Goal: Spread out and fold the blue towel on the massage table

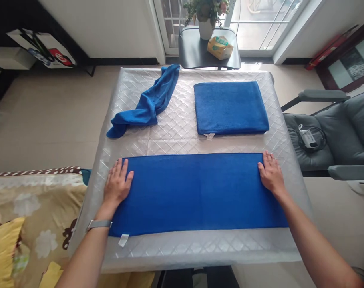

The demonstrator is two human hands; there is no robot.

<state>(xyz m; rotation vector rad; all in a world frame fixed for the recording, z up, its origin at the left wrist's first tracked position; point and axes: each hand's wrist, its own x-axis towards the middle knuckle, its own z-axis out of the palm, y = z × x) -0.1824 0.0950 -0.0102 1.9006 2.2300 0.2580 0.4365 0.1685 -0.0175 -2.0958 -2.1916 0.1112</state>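
Observation:
A long blue towel (196, 192), folded into a wide strip, lies flat across the near half of the table (182, 136). My left hand (117, 185) rests flat and open on its left end. At the towel's right end lies my right hand (270, 173), fingers stretched out flat. A small white label (123, 240) hangs from the towel's near left corner. Farther back on the right sits a neatly folded blue towel (231, 107). A crumpled blue towel (148, 103) lies at the back left.
The table has a shiny quilted cover. Behind it stands a dark side table (193, 54) with a potted plant (206, 16) and a tissue pack (220, 47). A grey armchair (334, 136) is at the right, a patterned cushion (28, 216) at the left.

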